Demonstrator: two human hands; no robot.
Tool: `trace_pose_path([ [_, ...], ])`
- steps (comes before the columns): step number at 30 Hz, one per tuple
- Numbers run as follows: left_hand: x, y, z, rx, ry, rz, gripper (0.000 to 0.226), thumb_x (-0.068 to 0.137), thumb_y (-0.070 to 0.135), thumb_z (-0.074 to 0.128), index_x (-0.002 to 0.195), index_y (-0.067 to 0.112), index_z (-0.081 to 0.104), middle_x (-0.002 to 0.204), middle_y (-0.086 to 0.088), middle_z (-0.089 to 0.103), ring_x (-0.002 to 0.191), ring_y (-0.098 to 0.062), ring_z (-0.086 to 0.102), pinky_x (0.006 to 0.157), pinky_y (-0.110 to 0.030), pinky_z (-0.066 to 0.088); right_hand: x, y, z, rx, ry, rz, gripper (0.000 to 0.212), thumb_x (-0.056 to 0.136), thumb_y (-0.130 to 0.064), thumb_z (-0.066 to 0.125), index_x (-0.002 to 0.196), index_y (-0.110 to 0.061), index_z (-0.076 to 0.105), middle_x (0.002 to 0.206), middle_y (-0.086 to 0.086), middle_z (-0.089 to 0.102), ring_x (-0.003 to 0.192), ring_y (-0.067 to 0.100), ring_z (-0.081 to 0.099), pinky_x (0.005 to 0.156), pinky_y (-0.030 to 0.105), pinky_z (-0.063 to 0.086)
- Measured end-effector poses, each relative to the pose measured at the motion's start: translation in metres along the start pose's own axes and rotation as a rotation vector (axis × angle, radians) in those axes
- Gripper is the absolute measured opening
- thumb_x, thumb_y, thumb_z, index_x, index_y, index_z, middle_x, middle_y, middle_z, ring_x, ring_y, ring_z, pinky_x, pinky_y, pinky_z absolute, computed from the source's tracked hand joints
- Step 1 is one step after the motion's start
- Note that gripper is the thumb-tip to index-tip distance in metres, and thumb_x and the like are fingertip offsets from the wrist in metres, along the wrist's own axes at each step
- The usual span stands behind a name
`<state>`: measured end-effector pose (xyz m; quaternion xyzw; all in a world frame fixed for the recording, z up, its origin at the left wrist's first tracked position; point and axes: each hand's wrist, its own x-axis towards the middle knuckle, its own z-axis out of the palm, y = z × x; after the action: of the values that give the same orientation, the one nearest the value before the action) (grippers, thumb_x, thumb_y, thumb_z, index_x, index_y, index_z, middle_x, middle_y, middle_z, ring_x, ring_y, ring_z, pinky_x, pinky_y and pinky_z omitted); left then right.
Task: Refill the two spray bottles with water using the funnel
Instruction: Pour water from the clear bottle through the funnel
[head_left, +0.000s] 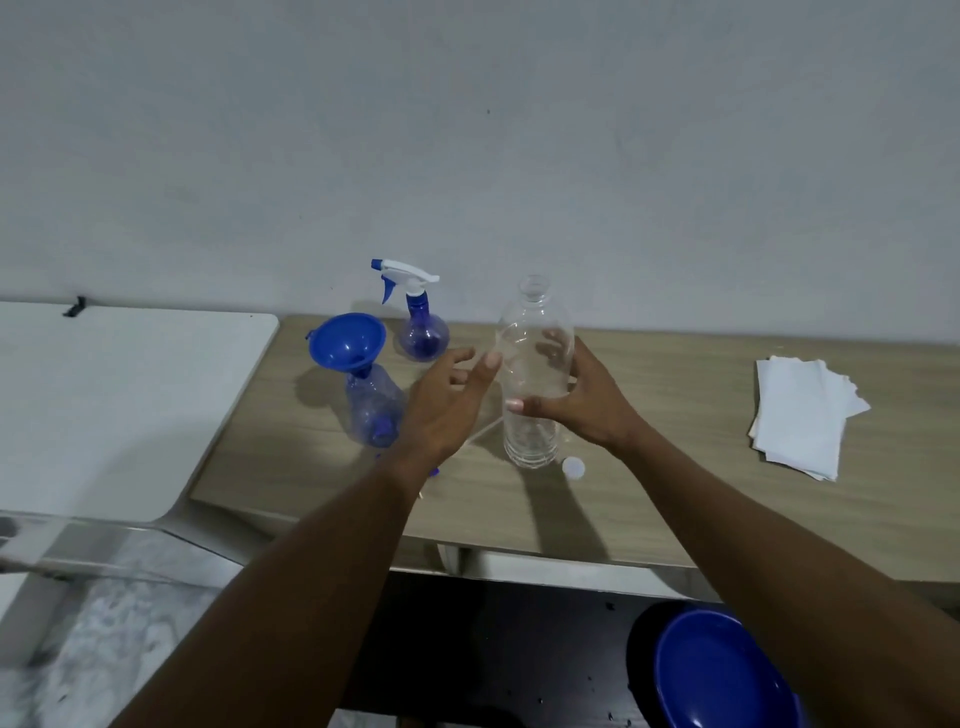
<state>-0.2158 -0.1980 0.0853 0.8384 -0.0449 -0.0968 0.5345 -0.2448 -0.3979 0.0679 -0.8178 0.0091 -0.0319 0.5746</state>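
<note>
Gripping unlabelled clear bottle (535, 374), right hand (587, 402).

wooden table (675, 467), bottles (535, 374), cap (573, 467), papers (805, 415)

Open wooden tabletop (675, 415) between clear water bottle (535, 374) and paper stack (802, 415) (only a small white cap (573, 467) there). Crowded at left: funnel-topped spray bottle (371, 400), trigger-capped spray bottle (418, 322) close behind.
</note>
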Motion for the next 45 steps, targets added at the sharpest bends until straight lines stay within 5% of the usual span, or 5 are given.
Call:
trace_pose_path([
  [7, -0.03, -0.06, -0.052, 0.529, 0.034, 0.128, 0.062, 0.087, 0.08, 0.037, 0.115, 0.029, 0.058, 0.09, 0.008, 0.068, 0.081, -0.009, 0.065, 0.071, -0.031, 0.054, 0.009, -0.016, 0.022, -0.041, 0.259, -0.006, 0.089, 0.05, -0.059, 0.093, 0.121, -0.021, 0.054, 0.11, -0.005, 0.068, 0.1, 0.009, 0.068, 0.091, 0.042, 0.057],
  [12, -0.02, -0.089, -0.093, 0.761, 0.146, 0.021, 0.039, 0.089, 0.064, 0.054, 0.101, 0.027, 0.06, 0.089, 0.005, 0.069, 0.081, -0.018, 0.067, 0.071, -0.031, 0.053, 0.03, -0.068, 0.014, -0.257, 0.138, -0.092, 0.093, 0.056, -0.057, 0.091, 0.129, -0.03, 0.041, 0.099, 0.003, 0.066, 0.091, 0.015, 0.068, 0.083, 0.035, 0.057],
  [21, 0.019, -0.09, -0.136, 0.448, 0.166, -0.075, 0.109, 0.063, 0.066, 0.08, 0.149, 0.015, 0.036, 0.147, -0.007, 0.045, 0.128, -0.026, 0.053, 0.096, -0.038, 0.048, 0.05, -0.119, 0.029, -0.724, -0.22, -0.076, 0.102, 0.058, -0.062, 0.087, 0.138, -0.04, 0.028, 0.103, 0.004, 0.064, 0.094, 0.021, 0.063, 0.087, 0.044, 0.055],
  [30, 0.048, -0.096, -0.134, 0.215, -0.034, -0.008, 0.051, 0.076, 0.04, 0.084, 0.118, 0.021, 0.063, 0.1, 0.011, 0.066, 0.091, -0.012, 0.065, 0.07, -0.021, 0.045, 0.055, -0.12, 0.052, -1.133, -0.298, 0.02, 0.096, 0.064, -0.062, 0.081, 0.137, -0.04, 0.023, 0.107, 0.001, 0.064, 0.096, 0.027, 0.06, 0.08, 0.044, 0.054],
  [45, 0.061, -0.107, -0.139, 0.215, -0.101, 0.054, 0.06, 0.076, 0.044, 0.082, 0.129, 0.026, 0.061, 0.107, 0.008, 0.07, 0.09, -0.011, 0.066, 0.081, -0.031, 0.054, 0.06, -0.157, 0.062, -1.448, -0.281, -0.002, 0.092, 0.071, -0.058, 0.077, 0.141, -0.04, 0.02, 0.096, -0.005, 0.057, 0.084, 0.02, 0.056, 0.083, 0.038, 0.04],
])
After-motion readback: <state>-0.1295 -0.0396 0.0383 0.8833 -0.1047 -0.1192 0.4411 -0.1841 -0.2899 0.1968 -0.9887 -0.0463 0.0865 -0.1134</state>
